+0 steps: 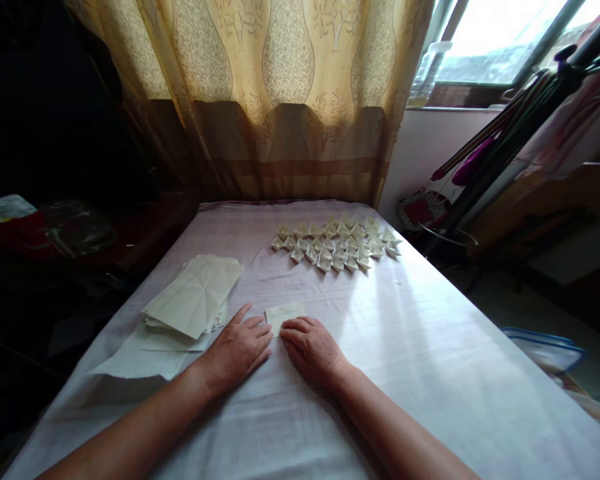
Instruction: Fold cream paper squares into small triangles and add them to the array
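Observation:
A small folded piece of cream paper (pixel 285 311) lies flat on the cloth-covered table between my two hands. My left hand (pixel 240 345) is at its left lower edge, the index fingertip against the paper and the outer fingers spread. From the other side, my right hand (pixel 311 345) has its fingers together and bent over the paper's lower right part. Both thumbs are low and partly hidden, and the near edge of the paper is covered by the fingers. Left of my left hand sits a stack of creased cream sheets (pixel 200 293).
Many small folded paper pieces (pixel 337 243) stand in rows at the table's far right. A white sheet (pixel 135 357) lies under the stack. The pale tablecloth (pixel 410 387) reaches the table edges. Beyond are a patterned curtain (pixel 290 133) and a dark slanted pole (pixel 500 153).

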